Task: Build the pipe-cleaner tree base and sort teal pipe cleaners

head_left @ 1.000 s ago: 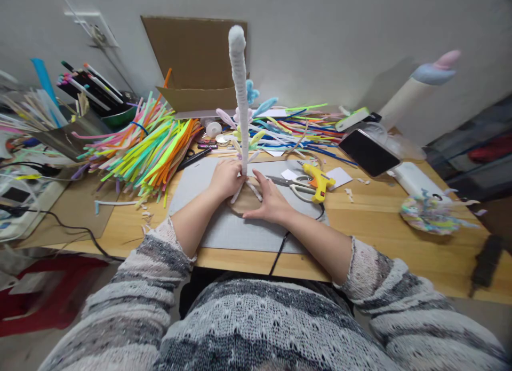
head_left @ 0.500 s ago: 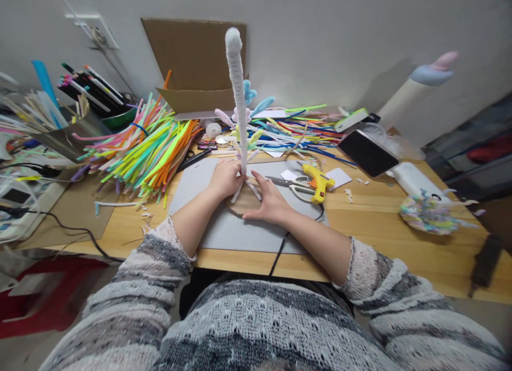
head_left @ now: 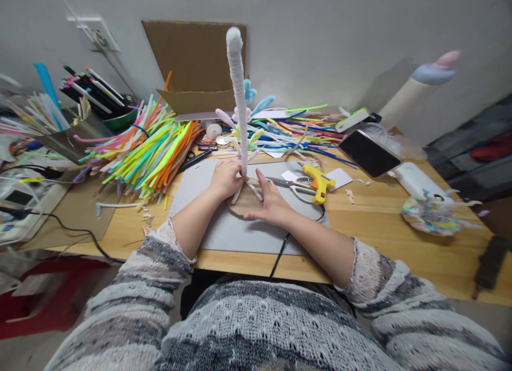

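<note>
A tall white fuzzy stem (head_left: 238, 88), wrapped in pipe cleaner, stands upright with splayed white legs at its foot. Beneath the legs lies a round wooden disc (head_left: 243, 206), partly covered by my hands. My left hand (head_left: 226, 178) is closed, its fingers pinching the stem's foot. At the disc's right side, my right hand (head_left: 270, 201) is open, with thumb and fingers spread around the edge. A grey board (head_left: 224, 235) lies under the disc. Just right of my right hand are scissors (head_left: 300, 188) and a yellow glue gun (head_left: 318, 183).
Bundled colourful pipe cleaners (head_left: 140, 152) lie at left, near a pen holder (head_left: 120, 120). More loose pipe cleaners (head_left: 296, 131) and a cardboard box (head_left: 196, 61) are behind the stem. A phone (head_left: 370, 153) and a pastel fuzzy piece (head_left: 430, 216) are at right. A black cord (head_left: 280, 256) crosses the front edge.
The fingers of my right hand have lifted and spread slightly beside the disc. My left hand keeps its hold on the stem, which stays upright. The view has shifted a little.
</note>
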`<action>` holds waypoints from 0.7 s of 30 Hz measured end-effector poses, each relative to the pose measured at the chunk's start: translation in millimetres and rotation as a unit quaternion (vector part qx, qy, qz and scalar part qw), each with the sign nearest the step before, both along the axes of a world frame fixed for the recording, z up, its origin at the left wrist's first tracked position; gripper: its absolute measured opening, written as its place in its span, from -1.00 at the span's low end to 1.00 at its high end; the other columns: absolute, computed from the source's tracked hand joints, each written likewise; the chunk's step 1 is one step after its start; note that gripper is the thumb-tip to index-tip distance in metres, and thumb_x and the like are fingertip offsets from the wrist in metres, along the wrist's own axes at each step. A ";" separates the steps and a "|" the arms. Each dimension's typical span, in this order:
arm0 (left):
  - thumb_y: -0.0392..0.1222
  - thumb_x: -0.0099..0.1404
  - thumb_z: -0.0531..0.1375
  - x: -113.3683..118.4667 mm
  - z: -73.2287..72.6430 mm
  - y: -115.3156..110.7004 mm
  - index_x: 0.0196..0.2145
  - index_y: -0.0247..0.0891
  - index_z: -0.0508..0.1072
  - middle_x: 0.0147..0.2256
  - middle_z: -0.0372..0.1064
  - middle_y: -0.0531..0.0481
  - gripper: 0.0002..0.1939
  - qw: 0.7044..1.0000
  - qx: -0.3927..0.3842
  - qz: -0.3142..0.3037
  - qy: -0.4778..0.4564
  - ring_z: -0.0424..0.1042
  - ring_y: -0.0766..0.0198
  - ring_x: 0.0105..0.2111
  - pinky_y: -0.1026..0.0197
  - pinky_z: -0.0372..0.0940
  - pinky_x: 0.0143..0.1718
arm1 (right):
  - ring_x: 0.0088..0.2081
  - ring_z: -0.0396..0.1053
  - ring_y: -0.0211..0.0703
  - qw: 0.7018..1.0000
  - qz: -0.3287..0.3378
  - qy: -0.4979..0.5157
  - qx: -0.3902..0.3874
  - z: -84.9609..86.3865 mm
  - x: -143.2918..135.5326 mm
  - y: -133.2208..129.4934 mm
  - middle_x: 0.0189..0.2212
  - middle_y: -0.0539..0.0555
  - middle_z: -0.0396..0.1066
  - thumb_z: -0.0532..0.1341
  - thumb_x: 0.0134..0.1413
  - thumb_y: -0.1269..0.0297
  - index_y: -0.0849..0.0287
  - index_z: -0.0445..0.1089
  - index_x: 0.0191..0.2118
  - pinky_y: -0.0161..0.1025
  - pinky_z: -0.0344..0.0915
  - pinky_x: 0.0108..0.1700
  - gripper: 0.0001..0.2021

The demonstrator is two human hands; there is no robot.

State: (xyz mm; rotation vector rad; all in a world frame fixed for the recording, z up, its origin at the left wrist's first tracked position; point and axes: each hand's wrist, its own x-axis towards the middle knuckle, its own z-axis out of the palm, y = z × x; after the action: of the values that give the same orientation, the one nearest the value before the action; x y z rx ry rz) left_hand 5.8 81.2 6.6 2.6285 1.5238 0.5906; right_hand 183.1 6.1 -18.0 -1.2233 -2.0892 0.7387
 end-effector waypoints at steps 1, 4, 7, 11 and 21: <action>-0.14 0.15 0.21 -0.3 -0.3 -0.2 -0.35 -0.20 0.45 -0.22 0.44 -0.05 -0.88 1.000 -0.001 0.000 -0.001 0.36 0.07 -0.12 0.05 0.13 -0.06 | 0.27 -0.03 0.11 1.000 -0.004 0.026 0.009 1.1 1.1 -0.3 0.27 0.28 -0.04 0.23 -0.02 0.00 0.11 -0.31 0.31 0.21 -0.11 0.24 -0.09; -0.13 0.15 0.21 -0.5 -0.8 -1.1 -0.36 -0.20 0.44 -0.22 0.44 -0.05 -0.88 1.000 -0.004 0.002 -0.001 0.35 0.07 -0.11 0.05 0.12 -0.06 | 0.23 0.08 -0.07 0.995 -0.006 0.073 0.062 2.5 4.9 0.8 0.16 0.23 0.20 -0.05 0.23 0.24 0.15 -0.09 0.22 0.12 -0.06 0.24 -0.54; -0.12 0.16 0.20 -0.3 -1.0 -1.9 -0.35 -0.20 0.44 -0.22 0.43 -0.06 -0.87 1.000 -0.002 0.003 -0.002 0.35 0.07 -0.11 0.05 0.12 -0.06 | 0.25 0.04 -0.05 0.995 0.014 0.019 0.098 1.9 7.0 3.0 0.07 0.16 0.32 -0.08 0.20 0.35 0.18 0.06 0.12 0.20 -0.29 0.28 -0.63; -0.11 0.18 0.18 0.0 -0.4 -2.2 -0.35 -0.21 0.44 -0.22 0.43 -0.06 -0.86 1.000 -0.001 -0.001 -0.003 0.34 0.07 -0.11 0.05 0.11 -0.06 | 0.27 -0.02 -0.02 0.994 0.029 -0.053 0.086 3.1 5.9 1.9 0.06 0.19 0.31 -0.10 0.16 0.39 0.24 0.06 0.15 0.27 -0.45 0.27 -0.58; -0.17 0.14 0.18 0.9 -0.7 -2.0 -0.38 -0.22 0.44 -0.27 0.44 -0.06 -0.90 1.000 -0.002 0.004 0.002 0.35 0.06 -0.14 0.04 0.12 -0.06 | 0.31 -0.12 -0.05 0.986 0.036 -0.142 0.076 12.3 -1.2 -7.9 0.22 0.21 0.11 -0.09 0.13 0.39 0.34 -0.06 0.27 0.21 -0.57 0.27 -0.44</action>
State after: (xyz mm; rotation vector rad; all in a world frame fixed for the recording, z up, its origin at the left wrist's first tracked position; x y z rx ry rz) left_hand 6.7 79.2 6.0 2.6232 1.5372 0.5817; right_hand 181.9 -1.8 -5.7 -1.2306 -2.3834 0.4455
